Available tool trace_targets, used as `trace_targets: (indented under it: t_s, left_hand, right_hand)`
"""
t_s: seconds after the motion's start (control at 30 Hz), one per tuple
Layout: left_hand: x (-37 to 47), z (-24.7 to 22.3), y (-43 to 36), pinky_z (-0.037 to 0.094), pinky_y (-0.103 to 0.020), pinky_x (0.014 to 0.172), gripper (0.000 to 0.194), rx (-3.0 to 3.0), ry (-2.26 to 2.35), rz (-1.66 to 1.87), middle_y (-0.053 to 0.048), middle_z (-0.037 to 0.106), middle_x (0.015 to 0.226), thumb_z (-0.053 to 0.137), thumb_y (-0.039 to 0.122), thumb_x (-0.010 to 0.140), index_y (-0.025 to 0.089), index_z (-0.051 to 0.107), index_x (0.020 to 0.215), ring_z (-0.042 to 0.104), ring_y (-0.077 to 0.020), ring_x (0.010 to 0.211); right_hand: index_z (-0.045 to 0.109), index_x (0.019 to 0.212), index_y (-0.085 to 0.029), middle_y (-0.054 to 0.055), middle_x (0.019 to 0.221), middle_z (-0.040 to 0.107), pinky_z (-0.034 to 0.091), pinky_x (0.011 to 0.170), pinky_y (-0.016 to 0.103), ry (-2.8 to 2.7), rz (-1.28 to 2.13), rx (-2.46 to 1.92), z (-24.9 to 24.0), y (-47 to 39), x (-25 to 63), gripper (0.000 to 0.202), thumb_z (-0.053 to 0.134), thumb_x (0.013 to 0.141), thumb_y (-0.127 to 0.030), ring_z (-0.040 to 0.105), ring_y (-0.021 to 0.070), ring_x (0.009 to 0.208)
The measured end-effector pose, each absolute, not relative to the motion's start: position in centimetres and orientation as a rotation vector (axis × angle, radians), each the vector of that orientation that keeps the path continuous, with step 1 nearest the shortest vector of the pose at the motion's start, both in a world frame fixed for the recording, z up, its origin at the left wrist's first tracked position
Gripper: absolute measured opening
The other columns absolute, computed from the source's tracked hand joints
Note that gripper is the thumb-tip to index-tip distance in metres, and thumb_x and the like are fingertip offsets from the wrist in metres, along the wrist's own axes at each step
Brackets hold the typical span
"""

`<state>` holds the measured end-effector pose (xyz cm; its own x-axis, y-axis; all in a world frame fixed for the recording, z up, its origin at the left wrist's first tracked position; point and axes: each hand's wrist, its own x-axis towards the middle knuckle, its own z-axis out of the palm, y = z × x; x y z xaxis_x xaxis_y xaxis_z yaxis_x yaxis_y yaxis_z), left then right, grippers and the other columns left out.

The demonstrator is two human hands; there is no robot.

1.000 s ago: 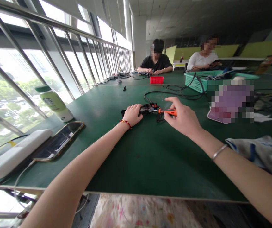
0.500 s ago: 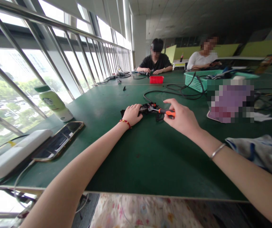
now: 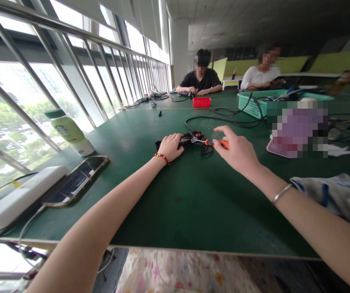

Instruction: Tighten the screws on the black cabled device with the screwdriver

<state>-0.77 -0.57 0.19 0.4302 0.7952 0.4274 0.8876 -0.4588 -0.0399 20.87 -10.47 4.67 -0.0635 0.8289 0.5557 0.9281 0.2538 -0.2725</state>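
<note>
A black device with small orange parts lies on the green table. My left hand is closed over its left part, fingers wrapped across the top. My right hand holds an orange and black screwdriver by the handle, index finger raised off it. The screwdriver lies nearly level, its metal shaft pointing left with the tip at the device's middle. A short black cable loop is just below the shaft. Exactly where the tip touches is too small to tell.
A red tray and a green basket with cables stand farther back. Left are a bottle, a phone and a power strip. A purple object and cloth lie right. Two people sit beyond.
My right hand has shifted slightly to the right, and the screwdriver handle has turned a little. My left hand and the device have stayed in place.
</note>
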Motion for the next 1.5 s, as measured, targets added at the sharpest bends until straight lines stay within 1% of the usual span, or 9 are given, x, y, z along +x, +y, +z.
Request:
trace_targets:
  t_s: [0.1, 0.2, 0.43, 0.53, 0.67, 0.87, 1.07, 1.27, 1.5]
  left_hand:
    - [-0.75, 0.17, -0.52, 0.041, -0.037, 0.093, 0.041, -2.424, -1.465, -0.517, -0.009, 0.062, 0.116, 0.047, 0.026, 0.083, 0.015, 0.05, 0.122, 0.057, -0.0248, 0.106]
    - [-0.72, 0.2, -0.55, 0.041, -0.037, 0.093, 0.041, -2.42, -1.462, -0.521, -0.009, 0.062, 0.116, 0.047, 0.026, 0.082, 0.015, 0.05, 0.122, 0.057, -0.025, 0.106]
    - [-0.68, 0.3, -0.71, 0.041, -0.037, 0.093, 0.042, -2.43, -1.469, -0.516, -0.01, 0.062, 0.116, 0.047, 0.026, 0.082, 0.014, 0.05, 0.123, 0.057, -0.0253, 0.105]
    - [-0.68, 0.27, -0.69, 0.041, -0.037, 0.093, 0.042, -2.43, -1.474, -0.518, -0.009, 0.062, 0.116, 0.047, 0.026, 0.082, 0.015, 0.05, 0.123, 0.057, -0.025, 0.106]
    - [-0.67, 0.31, -0.69, 0.041, -0.036, 0.093, 0.041, -2.421, -1.476, -0.514, -0.009, 0.062, 0.116, 0.047, 0.026, 0.082, 0.016, 0.05, 0.122, 0.057, -0.0249, 0.107]
    - [-0.63, 0.41, -0.81, 0.042, -0.036, 0.093, 0.042, -2.43, -1.465, -0.511, -0.009, 0.062, 0.115, 0.046, 0.026, 0.082, 0.015, 0.05, 0.122, 0.057, -0.0248, 0.106]
    - [-0.69, 0.29, -0.66, 0.041, -0.037, 0.093, 0.041, -2.433, -1.478, -0.517, -0.009, 0.062, 0.116, 0.046, 0.026, 0.083, 0.017, 0.05, 0.122, 0.057, -0.0248, 0.107]
    - [-0.73, 0.25, -0.64, 0.041, -0.037, 0.093, 0.041, -2.444, -1.458, -0.537, -0.01, 0.062, 0.115, 0.047, 0.025, 0.082, 0.015, 0.05, 0.122, 0.057, -0.0252, 0.106]
    - [-0.66, 0.27, -0.67, 0.041, -0.037, 0.093, 0.041, -2.432, -1.47, -0.525, -0.01, 0.062, 0.115, 0.046, 0.026, 0.083, 0.015, 0.05, 0.122, 0.057, -0.0252, 0.106]
  right_hand:
    - [0.051, 0.121, -0.019, 0.006, 0.088, 0.068, 0.041, 0.056, 0.028, -1.886, -0.221, -1.428, 4.4, -10.44, 20.89, 0.044, 0.053, 0.079, -0.032, 0.063, 0.0207, 0.069]
    - [0.052, 0.118, -0.019, 0.007, 0.098, 0.067, 0.044, 0.058, 0.027, -1.892, -0.203, -1.346, 4.32, -10.51, 20.76, 0.041, 0.052, 0.078, -0.027, 0.063, 0.0183, 0.071]
    - [0.058, 0.111, -0.02, 0.004, 0.068, 0.064, 0.034, 0.049, 0.027, -1.885, -0.231, -1.531, 4.65, -10.53, 20.64, 0.039, 0.044, 0.087, -0.047, 0.061, 0.0226, 0.061]
    - [0.056, 0.114, -0.02, 0.004, 0.077, 0.067, 0.036, 0.051, 0.027, -1.884, -0.221, -1.467, 4.55, -10.54, 20.66, 0.035, 0.047, 0.084, -0.037, 0.062, 0.0215, 0.065]
    - [0.05, 0.121, -0.019, 0.007, 0.097, 0.068, 0.04, 0.055, 0.027, -1.898, -0.186, -1.385, 4.39, -10.63, 20.6, 0.045, 0.052, 0.076, -0.028, 0.063, 0.0191, 0.068]
    - [0.056, 0.112, -0.021, 0.005, 0.073, 0.066, 0.035, 0.051, 0.027, -1.898, -0.208, -1.533, 4.73, -10.72, 20.6, 0.039, 0.043, 0.086, -0.046, 0.061, 0.0225, 0.062]
    - [0.054, 0.116, -0.021, 0.005, 0.084, 0.068, 0.034, 0.051, 0.026, -1.916, -0.254, -1.465, 4.65, -10.74, 20.64, 0.039, 0.049, 0.079, -0.032, 0.063, 0.0214, 0.067]
    - [0.054, 0.116, -0.021, 0.006, 0.079, 0.069, 0.034, 0.05, 0.026, -1.899, -0.233, -1.512, 4.56, -10.73, 20.64, 0.041, 0.044, 0.085, -0.045, 0.064, 0.0236, 0.068]
    - [0.051, 0.12, -0.02, 0.005, 0.085, 0.069, 0.036, 0.052, 0.027, -1.919, -0.27, -1.474, 4.42, -10.7, 20.62, 0.042, 0.05, 0.079, -0.032, 0.062, 0.0212, 0.066]
